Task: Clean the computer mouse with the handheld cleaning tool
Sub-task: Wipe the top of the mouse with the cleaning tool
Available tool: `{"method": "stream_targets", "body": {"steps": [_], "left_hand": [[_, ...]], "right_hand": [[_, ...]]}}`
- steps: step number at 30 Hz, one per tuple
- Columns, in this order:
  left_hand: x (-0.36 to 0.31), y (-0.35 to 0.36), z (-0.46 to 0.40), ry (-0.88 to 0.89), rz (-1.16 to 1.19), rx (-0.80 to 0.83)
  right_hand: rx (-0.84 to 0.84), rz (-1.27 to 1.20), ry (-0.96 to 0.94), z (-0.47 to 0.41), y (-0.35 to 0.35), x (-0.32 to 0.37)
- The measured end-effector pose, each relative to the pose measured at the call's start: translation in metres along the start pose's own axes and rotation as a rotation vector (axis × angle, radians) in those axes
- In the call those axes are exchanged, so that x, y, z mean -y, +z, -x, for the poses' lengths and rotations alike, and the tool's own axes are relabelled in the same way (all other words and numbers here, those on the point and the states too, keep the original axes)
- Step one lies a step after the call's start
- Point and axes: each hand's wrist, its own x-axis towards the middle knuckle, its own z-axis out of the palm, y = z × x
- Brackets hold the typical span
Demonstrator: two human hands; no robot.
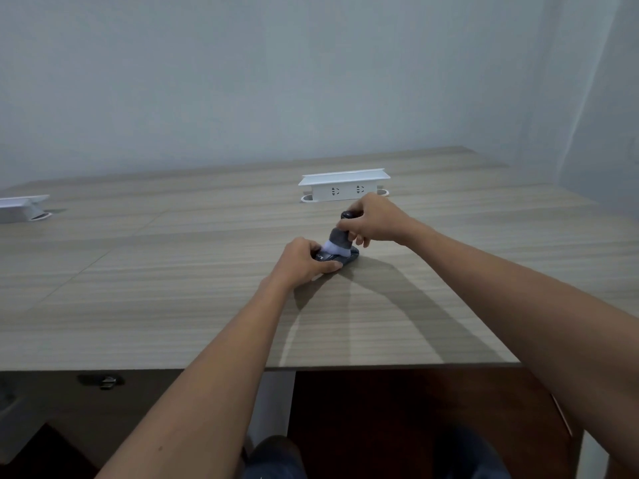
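Mouse [340, 259]: gripped on the bench [173, 288] by left hand [304, 261] fingers. Tool [340, 236]: clasped by curled right hand [375, 219] fingers, white end pressed onto mouse below them.

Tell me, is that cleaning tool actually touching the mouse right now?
Touching. In the head view, the cleaning tool's white bottom end presses directly onto the top of the dark computer mouse, with no gap visible, while the left hand steadies the mouse.
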Motion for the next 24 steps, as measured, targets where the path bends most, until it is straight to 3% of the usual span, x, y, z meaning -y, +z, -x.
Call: {"method": "stream_targets", "body": {"steps": [9, 19, 24], "left_hand": [[0.001, 0.0, 0.001, -0.001, 0.001, -0.01], [0.0, -0.001, 0.001, 0.018, -0.008, -0.006], [-0.001, -0.002, 0.002, 0.018, -0.003, 0.025]], "right_hand": [[-0.055, 0.125, 0.008, -0.001, 0.0, -0.014], [0.018, -0.027, 0.021, 0.008, -0.012, -0.022], [-0.026, 0.084, 0.057, 0.008, -0.015, -0.035]]}}
